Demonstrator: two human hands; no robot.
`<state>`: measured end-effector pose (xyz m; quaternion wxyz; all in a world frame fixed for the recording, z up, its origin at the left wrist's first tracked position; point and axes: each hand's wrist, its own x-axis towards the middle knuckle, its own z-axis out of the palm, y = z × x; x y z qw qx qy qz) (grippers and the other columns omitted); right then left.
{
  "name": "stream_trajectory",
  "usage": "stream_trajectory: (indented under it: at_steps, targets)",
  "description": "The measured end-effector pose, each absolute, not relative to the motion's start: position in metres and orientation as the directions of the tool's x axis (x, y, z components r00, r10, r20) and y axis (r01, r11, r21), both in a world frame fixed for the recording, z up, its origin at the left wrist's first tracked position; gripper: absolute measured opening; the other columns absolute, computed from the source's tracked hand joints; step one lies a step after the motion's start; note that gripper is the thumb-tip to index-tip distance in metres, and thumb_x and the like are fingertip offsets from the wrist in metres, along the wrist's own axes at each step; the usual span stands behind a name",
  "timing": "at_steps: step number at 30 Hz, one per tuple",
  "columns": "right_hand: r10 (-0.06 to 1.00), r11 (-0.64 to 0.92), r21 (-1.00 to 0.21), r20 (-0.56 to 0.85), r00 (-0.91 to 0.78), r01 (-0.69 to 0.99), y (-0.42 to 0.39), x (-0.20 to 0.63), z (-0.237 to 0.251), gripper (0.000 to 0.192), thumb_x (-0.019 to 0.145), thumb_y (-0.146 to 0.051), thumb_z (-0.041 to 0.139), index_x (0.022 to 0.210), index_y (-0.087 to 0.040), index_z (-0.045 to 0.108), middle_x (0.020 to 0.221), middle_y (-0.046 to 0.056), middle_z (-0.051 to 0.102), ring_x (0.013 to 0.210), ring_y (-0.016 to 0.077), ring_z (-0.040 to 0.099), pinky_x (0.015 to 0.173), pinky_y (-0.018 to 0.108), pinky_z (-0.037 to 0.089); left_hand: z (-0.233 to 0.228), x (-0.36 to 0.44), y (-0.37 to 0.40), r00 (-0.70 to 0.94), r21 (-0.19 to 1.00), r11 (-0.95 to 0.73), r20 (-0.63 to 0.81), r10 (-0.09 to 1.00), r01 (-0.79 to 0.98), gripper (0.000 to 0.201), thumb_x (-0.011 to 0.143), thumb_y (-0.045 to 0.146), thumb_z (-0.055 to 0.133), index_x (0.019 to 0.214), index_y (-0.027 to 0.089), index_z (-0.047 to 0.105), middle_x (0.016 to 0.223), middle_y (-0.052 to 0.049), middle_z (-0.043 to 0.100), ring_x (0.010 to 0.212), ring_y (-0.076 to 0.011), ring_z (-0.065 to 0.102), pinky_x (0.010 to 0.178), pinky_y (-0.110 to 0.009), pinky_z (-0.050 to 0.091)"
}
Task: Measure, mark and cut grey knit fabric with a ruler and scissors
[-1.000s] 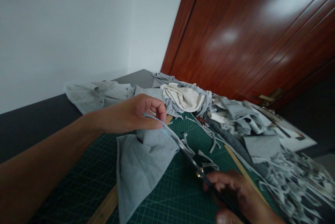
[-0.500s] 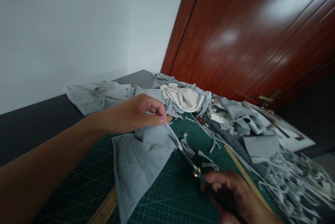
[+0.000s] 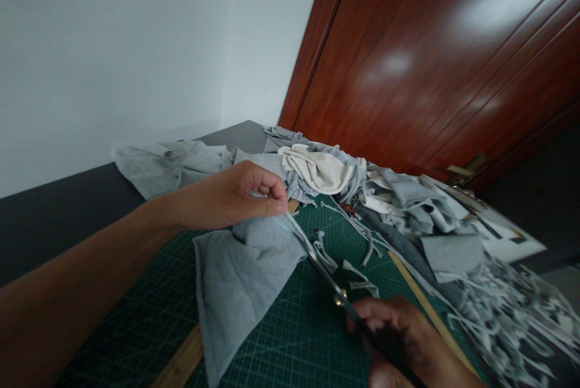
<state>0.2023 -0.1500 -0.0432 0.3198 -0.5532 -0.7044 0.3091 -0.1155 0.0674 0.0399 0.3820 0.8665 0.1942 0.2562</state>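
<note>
Two hands work over one piece of gray cloth (image 3: 247,282), which drapes above a green cutting mat (image 3: 312,330). The person's left hand (image 3: 233,194) pinches the cloth's top corner, thumb pressed to the bent forefinger; from that pinch the cloth falls away toward seven o'clock.

The right hand (image 3: 408,339), at five o'clock from the left, is curled around the handles of a pair of scissors (image 3: 327,276); the handle loops are hidden, so how far those fingers are spread cannot be told. The scissors' long axis runs from the right hand toward ten or eleven o'clock, along the cloth's upper right edge, aimed at the left fingertips. The blades meet that edge, and the left hand is the nearer to where they meet. How wide the blades stand cannot be told.

Loose strips (image 3: 325,259) lie just beside the blades, toward one o'clock.
</note>
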Motion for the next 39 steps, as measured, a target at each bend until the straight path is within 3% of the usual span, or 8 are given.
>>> stream_trajectory:
  at_steps: [3, 8, 13, 18, 24, 27, 34, 39]
  targets:
    - [0.973, 0.209, -0.783, 0.106, -0.205, 0.586, -0.145, 0.198, -0.038, 0.052, 0.083, -0.071, 0.084, 0.114, -0.029, 0.080, 0.076, 0.001, 0.066, 0.061, 0.0167, 0.060, 0.058, 0.023, 0.054, 0.039, -0.116, 0.067, 0.791, 0.757, -0.635, 0.293, 0.537, 0.151, 0.020, 0.095, 0.033, 0.068, 0.082, 0.020, 0.076, 0.076, 0.005, 0.072, 0.070, -0.0117, 0.062, 0.067, -0.022, 0.043]
    - [0.977, 0.167, -0.803, 0.054, -0.208, 0.572, -0.145, 0.191, -0.034, 0.058, 0.083, -0.082, 0.075, 0.100, -0.027, 0.080, 0.063, -0.002, 0.056, 0.054, 0.0160, 0.051, 0.053, 0.023, 0.050, 0.039, -0.116, 0.067, 0.793, 0.771, -0.616, 0.271, 0.546, 0.161, 0.022, 0.096, 0.035, 0.068, 0.082, 0.020, 0.076, 0.076, 0.005, 0.072, 0.071, -0.0117, 0.062, 0.067, -0.021, 0.044]
    - [0.987, 0.149, -0.771, 0.074, -0.146, 0.619, -0.147, 0.192, -0.034, 0.060, 0.078, -0.083, 0.079, 0.100, -0.028, 0.084, 0.069, 0.002, 0.063, 0.061, 0.0192, 0.058, 0.059, 0.027, 0.055, 0.040, -0.115, 0.068, 0.789, 0.762, -0.625, 0.278, 0.548, 0.166, 0.022, 0.095, 0.034, 0.069, 0.081, 0.020, 0.077, 0.076, 0.004, 0.073, 0.070, -0.0120, 0.063, 0.067, -0.022, 0.044]
    - [0.982, 0.133, -0.790, 0.023, -0.188, 0.599, -0.143, 0.191, -0.032, 0.059, 0.078, -0.084, 0.078, 0.095, -0.028, 0.083, 0.063, -0.001, 0.056, 0.055, 0.0165, 0.049, 0.055, 0.025, 0.049, 0.040, -0.115, 0.067, 0.786, 0.751, -0.636, 0.281, 0.551, 0.177, 0.024, 0.095, 0.037, 0.068, 0.081, 0.020, 0.078, 0.075, 0.004, 0.073, 0.069, -0.0130, 0.063, 0.066, -0.023, 0.044]
    - [0.985, 0.094, -0.851, 0.004, -0.172, 0.517, -0.144, 0.202, -0.050, 0.056, 0.076, -0.073, 0.089, 0.106, -0.027, 0.081, 0.073, -0.003, 0.057, 0.060, 0.0143, 0.048, 0.057, 0.023, 0.046, 0.041, -0.113, 0.064, 0.784, 0.737, -0.640, 0.260, 0.563, 0.216, 0.025, 0.095, 0.038, 0.067, 0.082, 0.019, 0.078, 0.075, 0.004, 0.074, 0.069, -0.0124, 0.064, 0.066, -0.023, 0.043]
    - [0.973, 0.040, -0.896, -0.066, -0.222, 0.443, -0.141, 0.213, -0.068, 0.055, 0.073, -0.065, 0.095, 0.108, -0.025, 0.080, 0.067, -0.006, 0.052, 0.055, 0.0106, 0.041, 0.052, 0.021, 0.039, 0.042, -0.112, 0.063, 0.789, 0.731, -0.647, 0.261, 0.556, 0.215, 0.025, 0.094, 0.037, 0.067, 0.082, 0.020, 0.079, 0.076, 0.004, 0.075, 0.071, -0.0124, 0.066, 0.069, -0.022, 0.044]
    - [0.971, -0.047, -0.945, -0.120, -0.209, 0.325, -0.134, 0.214, -0.073, 0.057, 0.093, -0.077, 0.070, 0.107, -0.024, 0.082, 0.066, -0.004, 0.052, 0.057, 0.0129, 0.045, 0.055, 0.024, 0.039, 0.040, -0.111, 0.062, 0.793, 0.707, -0.666, 0.256, 0.553, 0.236, 0.028, 0.094, 0.040, 0.065, 0.081, 0.019, 0.079, 0.071, 0.004, 0.072, 0.067, -0.0123, 0.063, 0.064, -0.023, 0.041]
    - [0.966, -0.034, -0.941, -0.117, -0.231, 0.336, -0.134, 0.210, -0.067, 0.054, 0.086, -0.074, 0.080, 0.107, -0.024, 0.080, 0.066, -0.006, 0.048, 0.056, 0.0121, 0.038, 0.052, 0.023, 0.034, 0.041, -0.109, 0.060, 0.777, 0.696, -0.665, 0.251, 0.577, 0.269, 0.032, 0.091, 0.045, 0.064, 0.081, 0.018, 0.079, 0.067, 0.003, 0.069, 0.062, -0.0129, 0.059, 0.059, -0.024, 0.037]
